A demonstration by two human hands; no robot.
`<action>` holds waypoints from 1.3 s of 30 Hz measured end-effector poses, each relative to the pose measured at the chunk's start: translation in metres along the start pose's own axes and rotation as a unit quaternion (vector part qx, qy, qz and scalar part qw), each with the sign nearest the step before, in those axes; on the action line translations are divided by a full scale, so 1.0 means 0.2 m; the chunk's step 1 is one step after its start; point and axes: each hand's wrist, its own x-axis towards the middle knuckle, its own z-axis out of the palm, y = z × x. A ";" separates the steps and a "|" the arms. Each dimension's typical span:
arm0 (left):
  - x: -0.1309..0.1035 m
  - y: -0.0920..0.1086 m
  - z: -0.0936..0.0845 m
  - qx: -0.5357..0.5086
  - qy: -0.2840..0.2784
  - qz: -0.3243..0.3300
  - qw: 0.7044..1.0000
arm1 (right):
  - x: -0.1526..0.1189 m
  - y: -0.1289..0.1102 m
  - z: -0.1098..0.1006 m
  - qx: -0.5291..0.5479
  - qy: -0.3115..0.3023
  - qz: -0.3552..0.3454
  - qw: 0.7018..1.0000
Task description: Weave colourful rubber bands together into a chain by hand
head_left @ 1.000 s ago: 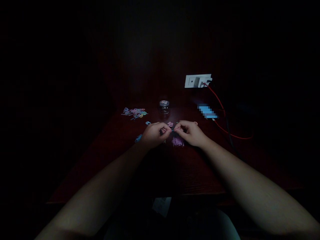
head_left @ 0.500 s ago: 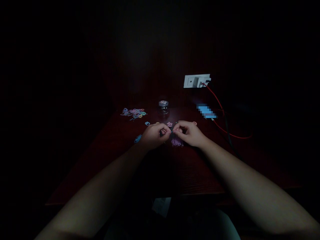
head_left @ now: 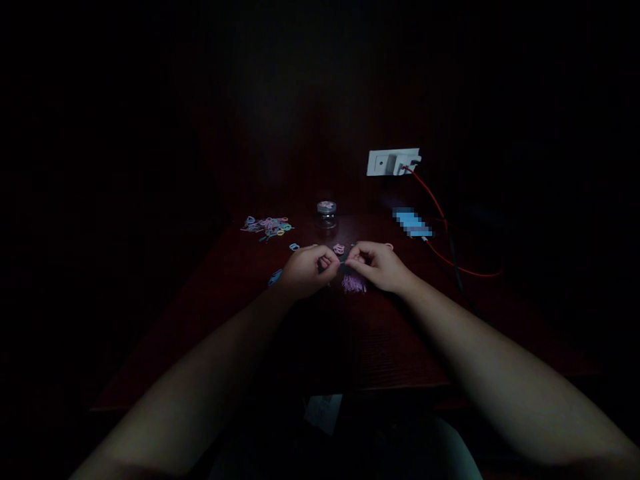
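Note:
Fingertips of my left hand (head_left: 309,272) and my right hand (head_left: 379,267) meet in pinches just above the table. Between them stretches a small bluish-green hair tie (head_left: 343,263), its ends hidden by the fingers. Below my right hand lies a purple bunch of hair ties (head_left: 355,285). Pink hair ties (head_left: 339,249) sit just behind the fingertips. Blue hair ties (head_left: 275,277) lie left of my left wrist, with a lighter blue one (head_left: 295,247) farther back. An orange hair tie (head_left: 389,247) shows partly behind my right hand.
A mixed pile of coloured hair ties (head_left: 267,229) lies at the back left. Behind my hands stands a small clear jar with a lid (head_left: 327,215). A phone-like blurred blue screen (head_left: 413,223) connects to a red cable (head_left: 465,270) from the wall socket (head_left: 381,163). The room is dark.
My hands have drawn very slightly apart, and a little more of the bluish-green hair tie shows between them. Everything else stays in place.

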 end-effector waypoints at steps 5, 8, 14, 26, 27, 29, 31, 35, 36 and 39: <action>0.00 0.00 0.00 -0.012 0.002 0.002 1.000 | 0.00 -0.01 0.00 -0.004 -0.003 -0.003 1.000; -0.01 0.00 0.00 -0.010 0.006 -0.001 1.000 | 0.00 -0.01 0.00 0.000 -0.006 -0.007 1.000; -0.01 0.00 0.01 -0.010 0.002 -0.010 1.000 | -0.01 -0.01 -0.01 -0.004 -0.012 -0.010 1.000; -0.01 -0.02 -0.01 0.020 0.020 -0.003 1.000 | -0.01 0.01 -0.02 0.009 -0.026 -0.014 1.000; -0.01 -0.02 -0.02 0.022 0.024 -0.003 0.999 | -0.01 0.01 -0.02 0.011 -0.026 -0.016 0.999; -0.01 -0.02 -0.02 0.025 0.034 -0.004 0.999 | -0.01 0.00 -0.02 0.013 -0.028 -0.016 0.999; 0.00 -0.02 -0.03 0.026 0.045 -0.005 0.999 | -0.01 0.00 -0.01 0.014 -0.031 -0.013 0.999; 0.00 -0.02 -0.03 0.025 0.061 -0.009 0.998 | -0.01 -0.01 -0.02 0.010 -0.027 -0.015 0.999; 0.00 -0.03 -0.03 0.025 0.063 -0.012 0.998 | -0.01 -0.01 -0.02 0.007 -0.026 -0.016 1.000; 0.00 -0.06 -0.04 0.028 0.078 -0.030 0.996 | -0.01 0.00 -0.03 -0.003 -0.018 -0.016 1.000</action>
